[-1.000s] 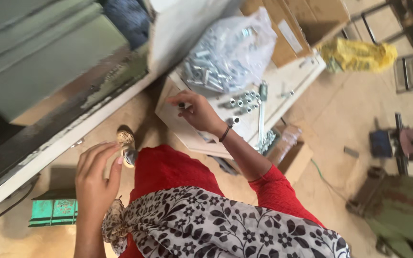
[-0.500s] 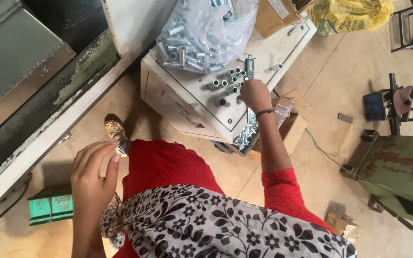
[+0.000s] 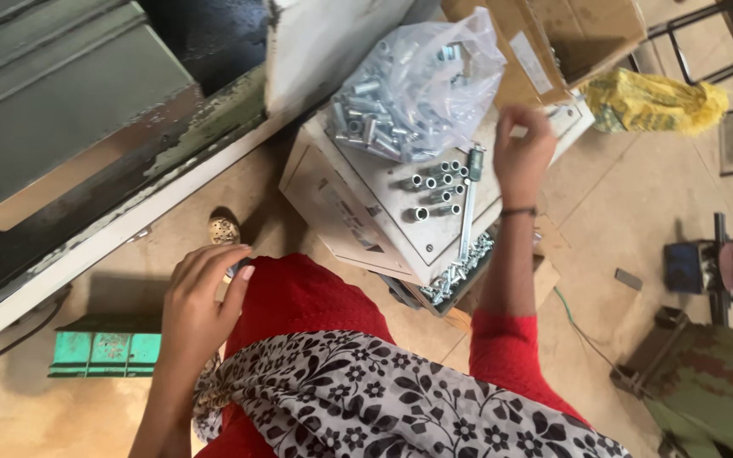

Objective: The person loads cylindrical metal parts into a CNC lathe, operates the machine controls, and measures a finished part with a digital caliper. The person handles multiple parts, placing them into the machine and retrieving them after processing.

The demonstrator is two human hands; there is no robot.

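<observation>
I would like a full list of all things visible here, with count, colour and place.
plastic bag of metal sleeves: one, clear, top centre
loose metal sleeves: several, silver, on the white panel
cardboard box: one, brown, top right
yellow sack: one, right floor
green stand: one, lower left floor
left hand: on the red-clothed knee
right hand: raised over the panel's edge, grip unclear

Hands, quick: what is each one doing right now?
Left hand: open, fingers loosely curled, resting on the red-clothed knee, holding nothing.
Right hand: raised above the white metal box; grip cannot be told.
</observation>
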